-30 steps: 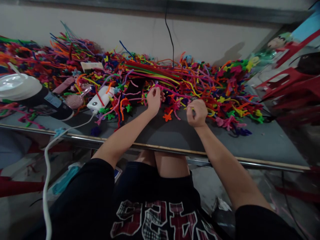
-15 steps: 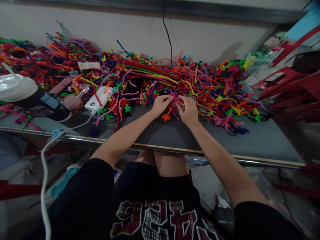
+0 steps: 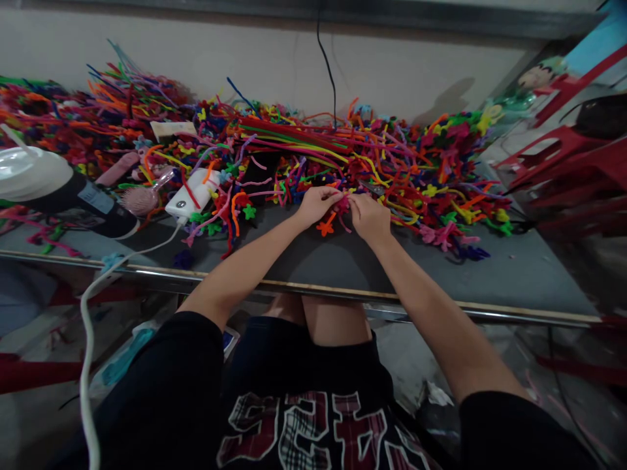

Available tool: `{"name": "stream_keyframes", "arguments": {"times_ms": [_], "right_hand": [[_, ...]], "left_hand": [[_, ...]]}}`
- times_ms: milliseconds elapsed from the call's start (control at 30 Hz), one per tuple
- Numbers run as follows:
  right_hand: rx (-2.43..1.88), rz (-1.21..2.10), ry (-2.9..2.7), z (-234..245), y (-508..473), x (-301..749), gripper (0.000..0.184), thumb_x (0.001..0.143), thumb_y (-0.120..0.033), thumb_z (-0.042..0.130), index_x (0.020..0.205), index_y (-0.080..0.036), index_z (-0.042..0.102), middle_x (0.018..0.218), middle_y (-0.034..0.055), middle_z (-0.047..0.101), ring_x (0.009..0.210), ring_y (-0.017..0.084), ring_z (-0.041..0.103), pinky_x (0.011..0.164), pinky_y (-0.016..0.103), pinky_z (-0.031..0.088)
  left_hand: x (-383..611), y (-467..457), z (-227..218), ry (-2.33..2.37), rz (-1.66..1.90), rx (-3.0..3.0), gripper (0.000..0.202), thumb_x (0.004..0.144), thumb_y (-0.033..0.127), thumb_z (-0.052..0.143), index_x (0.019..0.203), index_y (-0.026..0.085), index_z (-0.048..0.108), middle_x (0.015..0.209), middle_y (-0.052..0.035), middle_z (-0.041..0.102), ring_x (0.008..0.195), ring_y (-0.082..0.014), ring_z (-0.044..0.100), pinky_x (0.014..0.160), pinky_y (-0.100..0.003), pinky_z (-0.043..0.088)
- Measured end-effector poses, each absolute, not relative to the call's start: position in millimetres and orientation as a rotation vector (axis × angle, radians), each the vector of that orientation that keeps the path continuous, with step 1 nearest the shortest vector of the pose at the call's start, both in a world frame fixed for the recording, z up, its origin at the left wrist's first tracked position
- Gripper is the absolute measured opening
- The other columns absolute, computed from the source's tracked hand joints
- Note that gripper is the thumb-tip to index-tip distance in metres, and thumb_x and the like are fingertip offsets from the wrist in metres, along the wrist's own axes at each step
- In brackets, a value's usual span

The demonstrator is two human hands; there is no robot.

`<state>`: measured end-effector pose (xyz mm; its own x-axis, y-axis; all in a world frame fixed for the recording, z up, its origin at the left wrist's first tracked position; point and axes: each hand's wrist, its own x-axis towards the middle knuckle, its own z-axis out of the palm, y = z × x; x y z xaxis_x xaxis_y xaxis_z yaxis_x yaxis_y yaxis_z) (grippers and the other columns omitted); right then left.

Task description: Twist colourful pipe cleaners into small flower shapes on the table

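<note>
Head view: left hand (image 3: 319, 206) and right hand (image 3: 371, 218) pinch a partly-hidden pink fuzzy piece (image 3: 345, 203).

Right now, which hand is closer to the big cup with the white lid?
Left. The left hand is to the right of the cup; the right hand is farther along that same way.

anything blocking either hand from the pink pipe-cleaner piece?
Nothing visible. The left hand and right hand both appear to pinch the pink pipe-cleaner piece from opposite sides. The orange flower sits just on its near side, not in between.
</note>
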<state>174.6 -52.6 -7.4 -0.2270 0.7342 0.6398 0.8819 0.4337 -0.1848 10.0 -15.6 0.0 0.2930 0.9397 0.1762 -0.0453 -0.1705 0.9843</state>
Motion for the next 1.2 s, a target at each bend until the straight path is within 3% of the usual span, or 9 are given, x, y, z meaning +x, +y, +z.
{"name": "stream_keyframes", "arguments": {"times_ms": [233,467,600,867,1033,1200], "right_hand": [[-1.254,-0.228,-2.014,-7.4,-33.2,176.3,0.038,0.099,-0.031,0.034,0.109,-0.02,0.069,0.107,0.0084,0.073,0.101,0.021,0.067,0.087,0.034,0.05],[-1.17,0.052,-1.879,-9.2,-22.1,166.3,0.031,0.095,-0.038,0.043,0.093,-0.022,0.069,0.09,0.0053,0.074,0.081,0.018,0.069,0.075,0.031,0.052],[-1.092,0.082,-1.886,-13.3,-28.7,166.9,0.026,0.089,-0.032,0.048,0.094,-0.02,0.071,0.095,0.0075,0.075,0.089,0.021,0.069,0.081,0.035,0.053],[-1.175,0.103,-1.904,-10.2,-35.0,162.8,0.027,0.085,-0.023,0.046,0.099,-0.019,0.069,0.096,0.0093,0.074,0.087,0.023,0.068,0.078,0.036,0.052],[-1.141,0.26,-1.856,-10.3,-34.4,162.0,0.026,0.085,-0.031,0.048,0.094,-0.018,0.07,0.084,0.0066,0.073,0.074,0.021,0.066,0.071,0.036,0.052],[-1.068,0.506,-1.668,-7.3,-34.7,159.0,0.032,0.084,-0.047,0.058,0.09,-0.019,0.073,0.083,0.0042,0.073,0.075,0.019,0.066,0.073,0.034,0.053]], "left_hand": [[3.2,-9.8,0.7,0.851,0.946,1.43,0.013,0.083,0.021,0.066,0.074,0.012,0.067,0.054,0.001,0.061,0.047,-0.0041,0.053,0.049,-0.016,0.042],[-6.8,-7.8,1.2,0.714,0.893,1.519,0.022,0.073,0.035,0.075,0.071,0.013,0.069,0.061,-0.0001,0.064,0.053,-0.0045,0.054,0.054,-0.017,0.045],[-4.1,-13.1,2.6,0.696,0.975,1.554,0.022,0.071,0.036,0.077,0.077,0.015,0.074,0.067,-0.002,0.069,0.057,-0.0059,0.056,0.059,-0.02,0.048],[5.3,-10.5,-6.3,0.768,1.233,1.432,0.02,0.074,0.03,0.074,0.091,0.019,0.077,0.074,-0.0012,0.072,0.045,-0.0026,0.045,0.045,-0.018,0.038],[4.6,-10.1,-2.8,0.914,1.238,1.493,0.017,0.077,0.027,0.072,0.091,0.019,0.077,0.069,0.0004,0.07,0.044,-0.0038,0.046,0.046,-0.019,0.04],[1.7,-8.4,-2.0,0.99,1.233,1.687,0.017,0.084,0.021,0.063,0.095,0.02,0.076,0.064,0.0022,0.068,0.044,-0.0057,0.05,0.052,-0.02,0.045]]}}
